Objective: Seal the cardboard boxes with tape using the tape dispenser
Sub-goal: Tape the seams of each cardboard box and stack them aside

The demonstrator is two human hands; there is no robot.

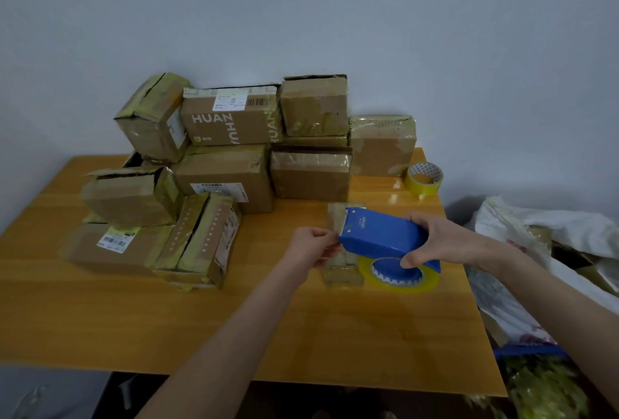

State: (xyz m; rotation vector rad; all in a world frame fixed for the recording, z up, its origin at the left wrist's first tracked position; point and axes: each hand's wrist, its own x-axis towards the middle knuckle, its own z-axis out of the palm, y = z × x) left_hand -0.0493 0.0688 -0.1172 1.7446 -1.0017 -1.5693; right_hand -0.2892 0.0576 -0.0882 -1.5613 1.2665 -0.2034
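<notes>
Now the right grip clamps the tape dispenser; the left grip pinches its tape. Boxes sit behind the dispenser.

Blue tape dispenser, brown cardboard boxes, orange-yellow wooden table, yellow tape roll

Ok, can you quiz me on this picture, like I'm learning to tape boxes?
1. True or false: the right hand holds the dispenser.
2. Which hand pinches the tape?
3. The spare roll sits: A) on a box, B) on the table, C) in a hand.
Key: 1 true; 2 the left hand; 3 B.
</notes>
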